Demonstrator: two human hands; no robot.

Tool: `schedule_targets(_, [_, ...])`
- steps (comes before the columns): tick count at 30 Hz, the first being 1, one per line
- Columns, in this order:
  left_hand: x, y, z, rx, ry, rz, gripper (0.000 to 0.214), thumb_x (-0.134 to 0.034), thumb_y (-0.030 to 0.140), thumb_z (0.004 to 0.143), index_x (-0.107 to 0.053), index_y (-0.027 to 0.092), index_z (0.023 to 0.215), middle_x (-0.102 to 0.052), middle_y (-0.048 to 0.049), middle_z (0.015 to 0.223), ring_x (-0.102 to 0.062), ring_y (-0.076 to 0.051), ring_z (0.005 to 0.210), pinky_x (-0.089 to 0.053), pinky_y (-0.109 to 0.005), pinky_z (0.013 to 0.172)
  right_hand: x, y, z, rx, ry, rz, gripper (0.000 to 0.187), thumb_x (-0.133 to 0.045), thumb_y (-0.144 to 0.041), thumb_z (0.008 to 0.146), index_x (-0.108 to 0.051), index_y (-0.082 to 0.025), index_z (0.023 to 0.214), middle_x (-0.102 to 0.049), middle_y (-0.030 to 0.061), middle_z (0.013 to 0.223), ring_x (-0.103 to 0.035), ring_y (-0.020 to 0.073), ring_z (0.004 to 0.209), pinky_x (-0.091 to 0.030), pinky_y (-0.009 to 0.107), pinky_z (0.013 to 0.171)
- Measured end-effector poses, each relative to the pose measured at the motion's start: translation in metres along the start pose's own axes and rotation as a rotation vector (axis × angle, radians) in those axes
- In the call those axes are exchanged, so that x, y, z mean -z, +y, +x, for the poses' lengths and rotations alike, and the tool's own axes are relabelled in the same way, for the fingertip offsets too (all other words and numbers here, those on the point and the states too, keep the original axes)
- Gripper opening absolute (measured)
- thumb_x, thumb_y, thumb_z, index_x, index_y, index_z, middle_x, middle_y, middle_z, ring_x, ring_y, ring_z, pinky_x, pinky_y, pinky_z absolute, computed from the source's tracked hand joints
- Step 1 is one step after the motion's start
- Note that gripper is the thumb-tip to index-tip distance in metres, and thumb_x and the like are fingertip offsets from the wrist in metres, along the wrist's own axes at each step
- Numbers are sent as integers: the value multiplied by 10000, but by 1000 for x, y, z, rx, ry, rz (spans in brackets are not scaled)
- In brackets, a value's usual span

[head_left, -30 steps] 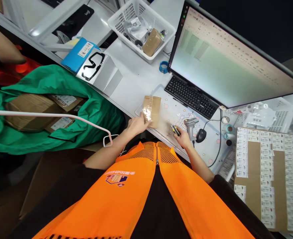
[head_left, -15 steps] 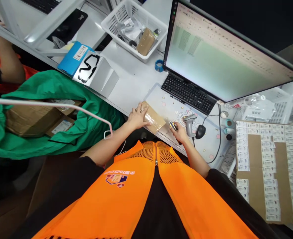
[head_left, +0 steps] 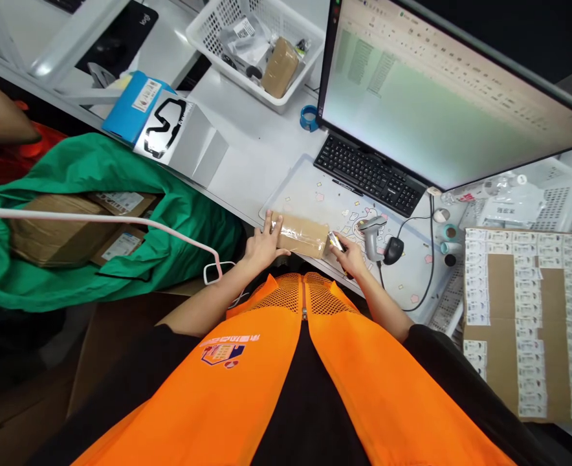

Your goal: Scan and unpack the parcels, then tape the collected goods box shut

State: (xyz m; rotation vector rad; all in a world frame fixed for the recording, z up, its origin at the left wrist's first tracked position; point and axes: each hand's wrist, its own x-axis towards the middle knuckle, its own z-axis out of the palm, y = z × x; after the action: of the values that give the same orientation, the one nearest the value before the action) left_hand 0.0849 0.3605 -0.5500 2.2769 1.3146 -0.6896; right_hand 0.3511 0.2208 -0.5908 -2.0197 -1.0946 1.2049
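Note:
A small brown cardboard box (head_left: pixel 301 235), wrapped in shiny clear tape, lies on the pale printed desk mat (head_left: pixel 286 200) near the desk's front edge. My left hand (head_left: pixel 263 246) grips its left end, fingers at the far corner and thumb along the near side. In my right hand (head_left: pixel 351 257) is a box cutter (head_left: pixel 336 242) with black and yellow parts, fingers wrapped around it. Its tip is at the right end of the box; whether the blade touches the cardboard is too small to tell. A grey barcode scanner (head_left: pixel 371 234) stands just right of this hand.
Behind the mat are a black keyboard (head_left: pixel 371 175) and a large monitor (head_left: pixel 441 97). A mouse (head_left: pixel 393 250) and cables lie to the right. A white basket (head_left: pixel 279 100), blue tape roll (head_left: pixel 308 118) and white box (head_left: pixel 189 142) stand farther back. A green bag (head_left: pixel 189 220) holds cartons at left.
The cardboard box has turned so its long side runs nearly along the desk edge. My left hand has shifted to its left end, and the cutter stays by its right end.

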Motion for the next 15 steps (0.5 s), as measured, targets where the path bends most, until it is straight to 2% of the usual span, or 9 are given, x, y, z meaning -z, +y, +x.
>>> schedule_targets(6, [-11,-7,0,-48,69,-72,1175,-629,828,909,-127,220,1780,66,-207,1825,-545,-507,1304,-563,-584,989,-3,-7,-10,-71,-25,-43,586,-644,-450,955,-690,-222,1493,-785,89,1302,-771,314,1111,-631,481,1005])
schedule_targets(11, [-9,-6,0,-56,62,-77,1182,-652,824,896,-146,222,1778,42,-217,1824,-546,-506,1311,-562,-584,996,-13,-1,-24,-113,-16,21,619,-642,-499,950,-678,-211,1496,-795,81,1279,-786,278,983,-657,455,922])
schedule_targets(13, [-7,-4,0,-55,57,-80,1187,-655,822,897,-146,211,1777,38,-233,1819,-549,-512,1312,-565,-586,992,-24,2,-34,-99,-21,62,609,-651,-494,940,-692,-204,1475,-794,79,1292,-783,288,1061,-637,473,986])
schedule_targets(15, [-5,-2,-1,-59,62,-83,1172,-650,811,909,-149,203,1777,31,-246,1815,-552,-514,1319,-566,-585,994,-37,5,-44,-56,-15,82,570,-662,-472,931,-722,-199,1428,-777,80,1344,-742,293,1227,-573,478,1110])
